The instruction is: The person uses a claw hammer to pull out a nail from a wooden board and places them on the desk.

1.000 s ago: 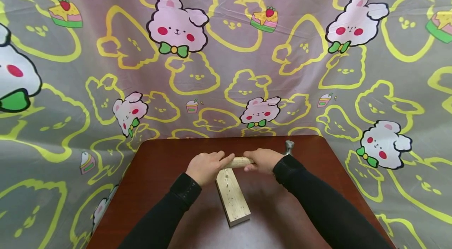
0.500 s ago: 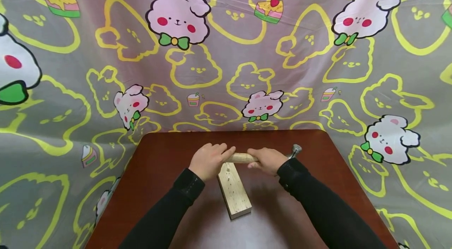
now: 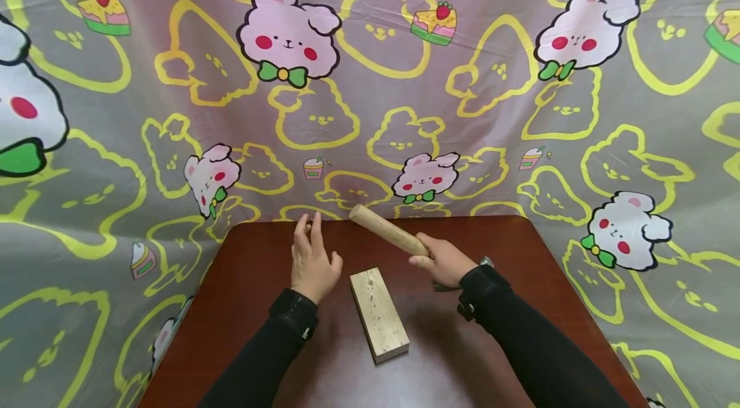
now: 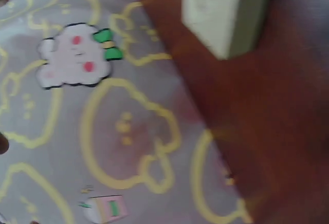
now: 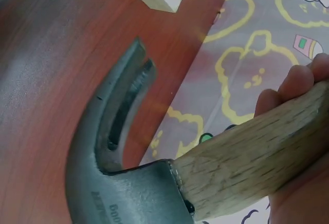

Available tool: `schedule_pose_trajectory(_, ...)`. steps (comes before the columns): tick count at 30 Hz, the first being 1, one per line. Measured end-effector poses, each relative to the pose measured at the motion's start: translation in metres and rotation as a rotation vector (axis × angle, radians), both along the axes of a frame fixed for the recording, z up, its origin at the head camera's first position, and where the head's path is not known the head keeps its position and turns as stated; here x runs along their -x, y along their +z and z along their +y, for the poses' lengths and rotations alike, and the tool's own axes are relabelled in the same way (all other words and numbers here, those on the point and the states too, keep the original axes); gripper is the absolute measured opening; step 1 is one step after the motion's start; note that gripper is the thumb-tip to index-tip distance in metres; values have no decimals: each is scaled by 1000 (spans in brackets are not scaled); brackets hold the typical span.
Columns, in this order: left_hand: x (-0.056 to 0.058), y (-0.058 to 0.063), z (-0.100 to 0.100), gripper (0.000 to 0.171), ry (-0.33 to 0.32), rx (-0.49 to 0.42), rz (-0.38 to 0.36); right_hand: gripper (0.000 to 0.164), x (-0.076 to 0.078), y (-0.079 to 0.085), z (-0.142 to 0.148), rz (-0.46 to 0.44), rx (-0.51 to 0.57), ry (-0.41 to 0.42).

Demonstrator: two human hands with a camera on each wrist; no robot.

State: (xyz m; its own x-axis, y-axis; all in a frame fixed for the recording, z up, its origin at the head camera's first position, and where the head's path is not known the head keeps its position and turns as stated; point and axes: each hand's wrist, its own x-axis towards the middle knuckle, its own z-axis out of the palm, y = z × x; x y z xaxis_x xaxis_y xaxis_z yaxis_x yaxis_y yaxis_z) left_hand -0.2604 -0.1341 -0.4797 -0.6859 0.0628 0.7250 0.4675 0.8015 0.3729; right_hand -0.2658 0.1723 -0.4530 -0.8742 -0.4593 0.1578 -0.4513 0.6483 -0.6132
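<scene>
My right hand (image 3: 444, 260) grips a claw hammer by its wooden handle (image 3: 388, 230), near the metal head. The handle's free end points up and to the left. In the right wrist view the curved, split claw (image 5: 110, 111) shows clearly beside the handle. My left hand (image 3: 314, 266) is raised off the hammer, its fingers extended and holding nothing. Between and below the hands lies a pale wooden block (image 3: 381, 321), flat on the table. What looks like a small nail (image 3: 372, 297) stands up from its top, with several dark marks along it. The left wrist view catches one end of the block, blurred.
A reddish-brown table (image 3: 248, 305) with rounded far corners carries the block. Grey cloth (image 3: 358, 106) with rabbit and cake prints hangs close behind the table and on both sides.
My left hand has let go of the hammer handle and moved left, its fingers opening. The right hand has turned the hammer so that the handle's end tips upward.
</scene>
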Motion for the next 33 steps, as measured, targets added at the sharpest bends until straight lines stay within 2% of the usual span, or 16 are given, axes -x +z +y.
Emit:
schedule_pose_trajectory(5,2,-27,-14,92,7,12,-292,22,-2,7,3,10,60,-30)
schedule_pose_trajectory(9,3,-51,-22,97,-16,76,-437,29,-3,11,3,-8,105,-89)
schedule_pose_trajectory(13,1,-70,-21,99,-76,169,-528,44,-5,13,2,-24,134,-158)
schedule_pose_trajectory(18,2,-79,-14,100,-130,270,-572,46,-7,17,1,-68,169,-200)
schedule_pose_trajectory(22,-5,-85,-7,101,-187,331,-591,44,-9,17,2,-73,172,-210)
schedule_pose_trajectory(27,-14,-93,0,101,-227,396,-610,53,-10,14,3,-67,167,-213)
schedule_pose_trajectory(33,-19,-102,8,82,-265,435,-624,55,-12,10,0,-63,150,-212)
